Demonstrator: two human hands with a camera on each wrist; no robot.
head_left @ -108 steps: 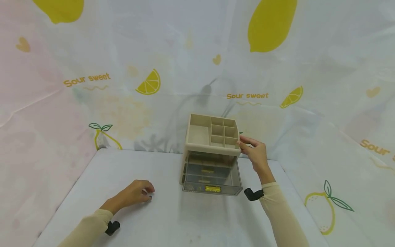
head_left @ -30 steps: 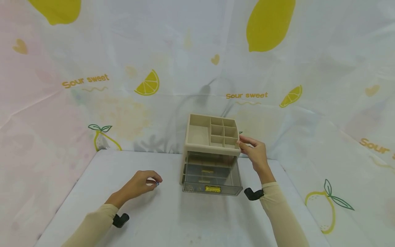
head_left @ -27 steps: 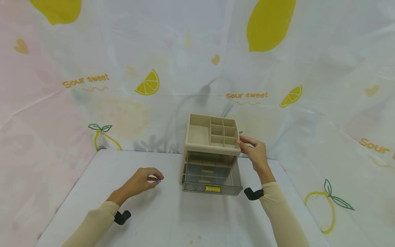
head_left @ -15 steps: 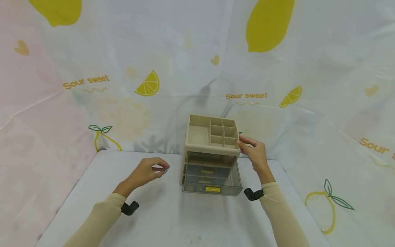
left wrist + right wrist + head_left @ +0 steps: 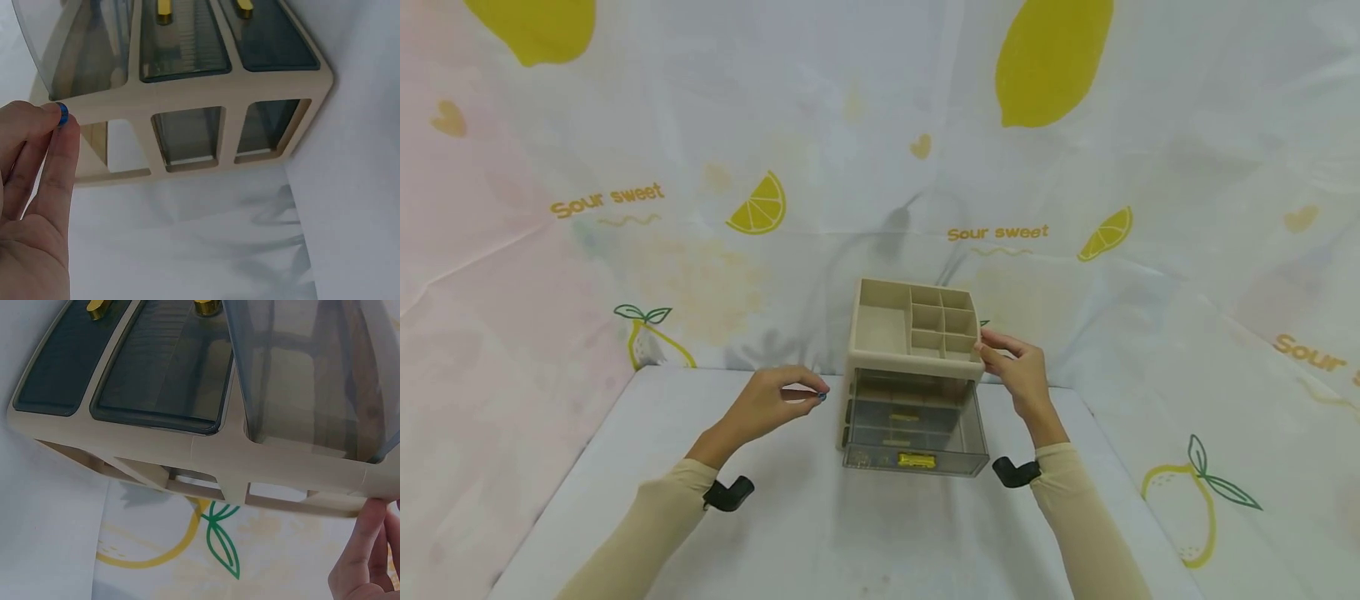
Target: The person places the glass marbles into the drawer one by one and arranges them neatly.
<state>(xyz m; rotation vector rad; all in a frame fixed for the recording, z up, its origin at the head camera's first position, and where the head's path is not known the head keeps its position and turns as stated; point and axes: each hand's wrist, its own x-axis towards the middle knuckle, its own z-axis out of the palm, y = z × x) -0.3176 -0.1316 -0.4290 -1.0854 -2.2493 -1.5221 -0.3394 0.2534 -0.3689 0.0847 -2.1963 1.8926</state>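
A beige desktop drawer organizer point(image 5: 887, 362) stands upright on the table, its top split into one large and several small compartments. Its smoky clear top drawer point(image 5: 955, 465), with a gold handle point(image 5: 917, 460), is pulled out. My left hand point(image 5: 767, 403) is just left of the organizer and pinches a small rounded blue piece point(image 5: 63, 114) between thumb and fingertips; its exact kind I cannot tell. My right hand point(image 5: 1022, 372) grips the organizer's upper right edge, thumb at the rim; in the right wrist view its fingers point(image 5: 365, 540) are at the beige frame.
The white tabletop point(image 5: 790, 533) reaches back to a lemon-printed cloth point(image 5: 820, 150) hung behind and at both sides. Two lower drawers point(image 5: 184, 47) of the organizer are closed. A black wrist mount point(image 5: 730, 493) sticks out from the left sleeve.
From low over the table at left, my left hand has moved right and farther back, up to the organizer's left side, carrying the small blue piece. My right hand and the drawer have stayed put.
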